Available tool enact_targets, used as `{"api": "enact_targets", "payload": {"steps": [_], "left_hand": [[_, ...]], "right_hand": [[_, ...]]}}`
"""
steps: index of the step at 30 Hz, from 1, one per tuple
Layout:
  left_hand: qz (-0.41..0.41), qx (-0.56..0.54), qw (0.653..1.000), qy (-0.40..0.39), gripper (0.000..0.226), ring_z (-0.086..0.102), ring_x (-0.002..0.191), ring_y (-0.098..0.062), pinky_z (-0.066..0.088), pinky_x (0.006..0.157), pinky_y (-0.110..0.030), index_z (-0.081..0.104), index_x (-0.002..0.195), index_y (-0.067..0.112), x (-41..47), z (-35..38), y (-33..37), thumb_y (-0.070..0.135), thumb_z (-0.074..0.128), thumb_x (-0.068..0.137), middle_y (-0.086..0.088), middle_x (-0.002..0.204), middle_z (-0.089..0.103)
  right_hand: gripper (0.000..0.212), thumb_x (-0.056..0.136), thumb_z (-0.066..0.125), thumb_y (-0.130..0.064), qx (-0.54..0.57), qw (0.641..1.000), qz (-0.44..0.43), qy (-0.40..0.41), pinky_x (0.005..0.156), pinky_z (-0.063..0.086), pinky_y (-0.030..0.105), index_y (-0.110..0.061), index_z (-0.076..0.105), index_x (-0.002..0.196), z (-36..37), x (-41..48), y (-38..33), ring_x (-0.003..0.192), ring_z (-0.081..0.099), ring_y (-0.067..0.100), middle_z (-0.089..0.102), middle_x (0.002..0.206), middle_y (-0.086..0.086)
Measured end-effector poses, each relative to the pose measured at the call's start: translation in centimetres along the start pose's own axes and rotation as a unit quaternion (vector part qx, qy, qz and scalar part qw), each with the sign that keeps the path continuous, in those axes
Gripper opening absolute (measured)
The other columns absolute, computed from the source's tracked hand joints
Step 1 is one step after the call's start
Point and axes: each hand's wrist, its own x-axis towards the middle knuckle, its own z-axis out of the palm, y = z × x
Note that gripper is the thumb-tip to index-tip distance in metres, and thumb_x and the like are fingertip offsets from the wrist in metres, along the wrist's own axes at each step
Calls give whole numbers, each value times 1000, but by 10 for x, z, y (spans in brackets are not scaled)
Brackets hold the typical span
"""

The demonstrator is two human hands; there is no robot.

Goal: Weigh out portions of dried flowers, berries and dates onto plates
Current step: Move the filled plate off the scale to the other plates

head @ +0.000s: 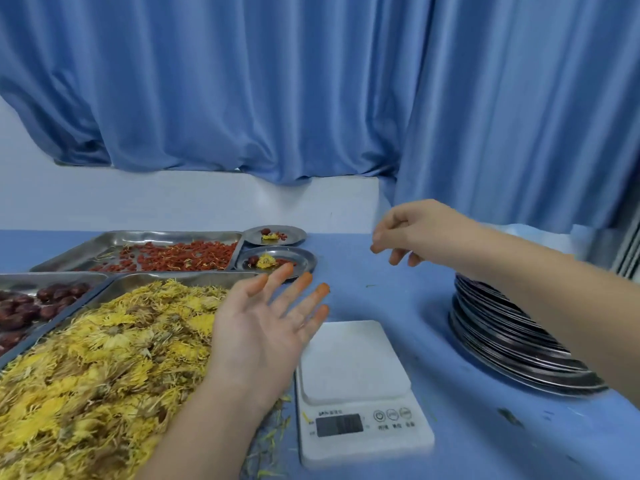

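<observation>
A steel tray of yellow dried flowers (104, 358) fills the near left. Behind it lie a tray of red berries (173, 258) and a tray of dark dates (31, 306). Two small steel plates (304, 261) (294, 235), each with a date, a flower and berries, stand to the right of the berry tray. A white kitchen scale (356, 386) sits bare in the middle. My left hand (263, 327) hovers palm up, fingers spread, orange-stained tips, between the flower tray and the scale. My right hand (412, 233) hangs in the air above the table, fingers loosely curled, holding nothing that I can see.
A tall stack of empty steel plates (512, 337) stands at the right under my right forearm. Blue cloth covers the table (398, 292). Blue curtains (311, 81) and a white wall ledge close off the back. Loose petals lie beside the scale.
</observation>
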Motion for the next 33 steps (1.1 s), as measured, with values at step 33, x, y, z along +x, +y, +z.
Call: {"api": "enact_targets", "payload": {"steps": [33], "left_hand": [[19, 58, 998, 4, 30, 72, 95, -30, 47, 82, -39, 67, 104, 16, -4, -8, -11, 34, 49, 89, -7, 103, 68]], "right_hand": [[18, 72, 69, -12, -593, 765, -138, 211, 43, 17, 22, -19, 55, 63, -64, -94, 89, 59, 55, 25, 56, 61, -1]]}}
